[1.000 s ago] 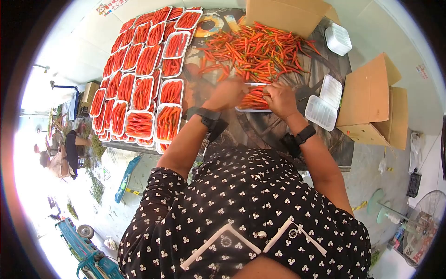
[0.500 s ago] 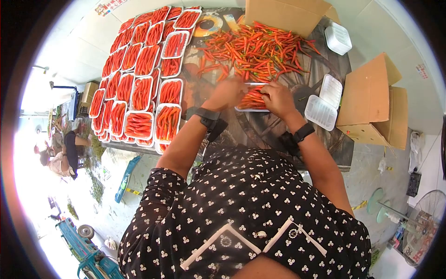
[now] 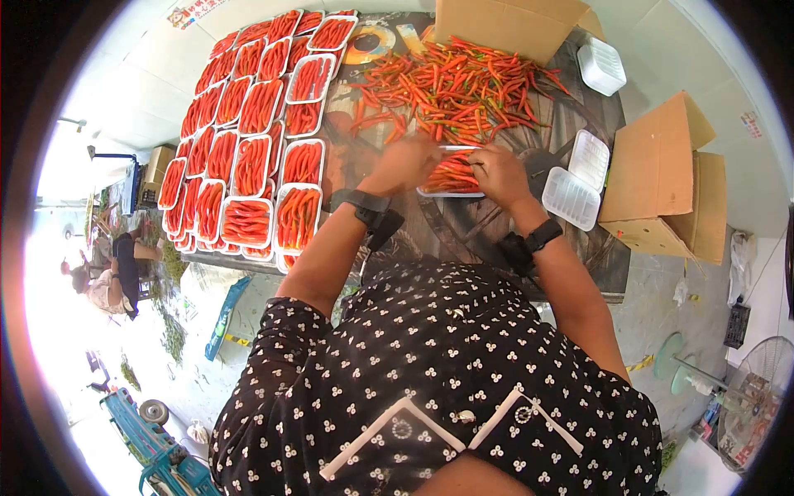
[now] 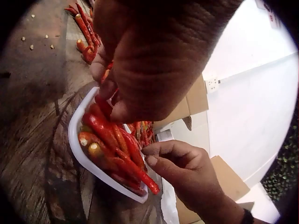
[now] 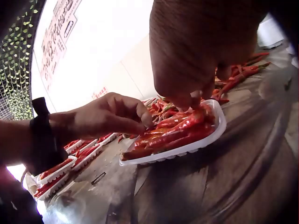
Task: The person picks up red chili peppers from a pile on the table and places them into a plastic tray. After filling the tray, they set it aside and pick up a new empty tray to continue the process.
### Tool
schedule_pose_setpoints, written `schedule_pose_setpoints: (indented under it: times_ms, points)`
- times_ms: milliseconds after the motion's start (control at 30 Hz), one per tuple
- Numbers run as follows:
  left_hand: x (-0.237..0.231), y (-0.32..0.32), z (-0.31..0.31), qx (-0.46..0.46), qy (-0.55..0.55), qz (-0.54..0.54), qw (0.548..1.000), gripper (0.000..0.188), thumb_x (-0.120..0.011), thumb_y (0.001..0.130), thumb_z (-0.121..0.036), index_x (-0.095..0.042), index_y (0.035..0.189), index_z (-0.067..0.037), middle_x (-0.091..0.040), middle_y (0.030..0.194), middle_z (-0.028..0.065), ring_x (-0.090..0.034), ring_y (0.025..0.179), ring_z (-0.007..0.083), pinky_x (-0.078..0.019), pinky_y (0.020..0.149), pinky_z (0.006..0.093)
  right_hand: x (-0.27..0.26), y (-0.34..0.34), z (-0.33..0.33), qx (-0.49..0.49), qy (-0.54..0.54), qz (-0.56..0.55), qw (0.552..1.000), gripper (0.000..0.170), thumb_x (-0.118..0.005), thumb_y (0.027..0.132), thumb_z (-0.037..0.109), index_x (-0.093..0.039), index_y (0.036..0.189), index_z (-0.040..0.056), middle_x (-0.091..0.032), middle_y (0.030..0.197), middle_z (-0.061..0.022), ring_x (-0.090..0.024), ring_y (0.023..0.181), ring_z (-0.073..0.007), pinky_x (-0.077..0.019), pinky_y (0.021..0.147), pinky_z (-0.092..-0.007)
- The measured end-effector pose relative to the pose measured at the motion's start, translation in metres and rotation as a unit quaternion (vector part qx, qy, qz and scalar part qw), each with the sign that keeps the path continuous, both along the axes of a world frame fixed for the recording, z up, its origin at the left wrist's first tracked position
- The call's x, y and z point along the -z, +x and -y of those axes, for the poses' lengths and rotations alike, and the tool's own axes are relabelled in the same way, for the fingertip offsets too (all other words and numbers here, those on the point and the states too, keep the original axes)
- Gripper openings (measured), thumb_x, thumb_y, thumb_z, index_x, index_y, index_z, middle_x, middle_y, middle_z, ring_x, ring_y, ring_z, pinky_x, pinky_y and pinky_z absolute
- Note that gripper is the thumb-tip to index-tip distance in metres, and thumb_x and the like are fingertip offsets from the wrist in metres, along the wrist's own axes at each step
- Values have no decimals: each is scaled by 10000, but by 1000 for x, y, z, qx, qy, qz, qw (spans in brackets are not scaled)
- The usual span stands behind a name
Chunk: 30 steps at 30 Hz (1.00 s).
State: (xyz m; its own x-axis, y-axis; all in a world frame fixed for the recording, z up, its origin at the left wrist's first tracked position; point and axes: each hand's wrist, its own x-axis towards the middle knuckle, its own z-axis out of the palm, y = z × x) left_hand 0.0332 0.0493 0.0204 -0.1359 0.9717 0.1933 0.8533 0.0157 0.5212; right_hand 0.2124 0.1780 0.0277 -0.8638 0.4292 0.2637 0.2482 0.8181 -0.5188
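A shallow white plastic tray (image 5: 177, 153) of long, shiny red chillies (image 5: 170, 135) sits on the dark wood-patterned table (image 3: 463, 236), between both hands. The left hand (image 3: 404, 169) has bent fingers, pinching chillies at one end. The right hand (image 3: 503, 178) has bent fingers touching the other end; I cannot tell if it grips any. A big orange-red chilli heap (image 3: 480, 91) lies just beyond.

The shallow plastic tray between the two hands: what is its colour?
White: the shallow plastic tray shows best in the left wrist view.
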Motion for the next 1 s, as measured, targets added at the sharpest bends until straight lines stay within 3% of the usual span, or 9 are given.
schedule_pose_setpoints:
  times_ms: [333, 400, 467, 567, 700, 767, 867, 933, 1000]
  points:
    - [10, 0, -8, 1, 8, 20, 1000, 128, -573, 779, -129, -646, 878, -93, -615, 887, 134, -596, 870, 341, -481, 746, 439, 16, 2, -4, -3, 3, -49, 999, 99, -612, 775, 157, -670, 786, 77, -626, 791, -103, -596, 806, -311, -476, 705, -416]
    - [20, -3, -9, 3, 18, 27, 999, 120, -569, 774, -122, -643, 860, -85, -616, 878, 137, -595, 870, 341, -479, 746, 439, 19, 0, -5, 3, 11, -32, 999, 97, -610, 774, 154, -670, 784, 78, -627, 795, -98, -597, 805, -309, -476, 705, -417]
    - [32, -8, -13, 19, 18, -13, 1000, 191, -599, 801, -138, -681, 973, -122, -655, 941, 109, -627, 875, 310, -508, 774, 401, 22, 0, -6, 10, 21, -15, 1000, 96, -607, 773, 152, -670, 782, 80, -629, 798, -94, -598, 803, -306, -476, 704, -419]
    - [17, 0, -12, -20, -32, 0, 999, 179, -597, 813, -141, -681, 969, -120, -655, 935, 113, -626, 873, 310, -509, 780, 397, 22, -3, -7, 8, 37, -1, 999, 94, -604, 774, 147, -669, 778, 80, -633, 805, -82, -601, 810, -302, -477, 705, -422]
    - [20, -5, -12, 9, 3, 3, 1000, 180, -603, 820, -146, -677, 980, -106, -653, 912, 123, -628, 860, 315, -507, 759, 389, 9, 1, -6, 12, 18, 3, 1000, 119, -614, 770, 149, -676, 820, 60, -637, 829, -112, -606, 820, -312, -482, 708, -416]
    - [9, -2, -1, -54, -5, 86, 995, 184, -608, 818, -125, -669, 987, -85, -652, 889, 128, -634, 828, 312, -502, 723, 376, 6, 9, -4, 3, -9, 7, 1000, 139, -615, 771, 148, -677, 850, 51, -642, 847, -125, -611, 829, -318, -486, 712, -413]
    - [5, -4, 17, -138, 35, 117, 983, 212, -622, 799, -113, -658, 1003, -66, -649, 869, 137, -634, 784, 309, -496, 698, 367, 20, 27, -6, 114, -54, -38, 991, 191, -611, 779, 146, -670, 924, 36, -649, 907, -151, -621, 849, -336, -493, 729, -404]
    - [8, -8, 25, -159, 5, 96, 983, 244, -623, 792, -117, -645, 1029, -64, -650, 872, 140, -635, 781, 305, -498, 702, 368, 38, 38, -12, 148, -47, -56, 986, 263, -552, 800, 232, -656, 969, 60, -641, 837, -187, -611, 813, -391, -474, 725, -481]
    - [16, -8, 29, -182, -24, 74, 980, 277, -623, 785, -121, -631, 1056, -62, -651, 876, 143, -637, 778, 300, -499, 707, 369, 44, 44, -11, 155, -73, -11, 985, 259, -562, 788, 222, -657, 959, 51, -645, 823, -193, -615, 807, -391, -477, 730, -476]
